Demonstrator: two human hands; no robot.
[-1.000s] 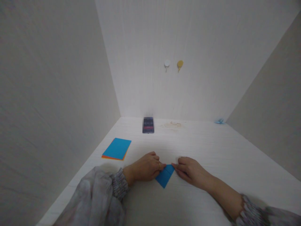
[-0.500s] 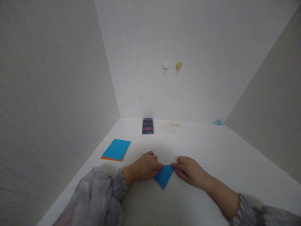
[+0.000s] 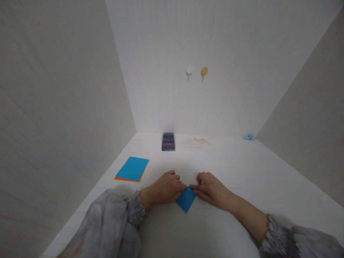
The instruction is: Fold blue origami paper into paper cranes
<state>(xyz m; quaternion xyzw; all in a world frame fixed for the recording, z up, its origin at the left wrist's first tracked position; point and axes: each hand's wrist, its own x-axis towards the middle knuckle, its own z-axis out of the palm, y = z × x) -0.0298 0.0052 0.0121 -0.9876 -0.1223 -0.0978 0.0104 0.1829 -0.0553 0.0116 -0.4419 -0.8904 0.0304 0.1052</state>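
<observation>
Walls of pale board closed us in on three sides, and the white table [image 3: 242,172] ran back between them to the far panel, where two small hooks [image 3: 197,71], one white and one yellow, sat side by side. On the table, well to our left, lay a stack of coloured paper [image 3: 132,169], blue on top with an orange edge showing beneath; further back stood a small dark object [image 3: 168,141], too blurred for us to name, and a tiny blue scrap [image 3: 249,136] rested in the far right corner. Our sleeves were grey and gathered at the wrists. Our left hand [image 3: 165,188] and our right hand [image 3: 211,188] met over the folded blue paper [image 3: 186,200], which lay flat on the table just in front of us, between both hands and about equally near to each. We saw it as a diamond with its long axis running away from us, one point toward our body and the far point hidden under our fingers. The fingers of both hands were drawn together and pressed down on that far point, left from the left and right from the right, nearly touching each other. The near point lay free.
</observation>
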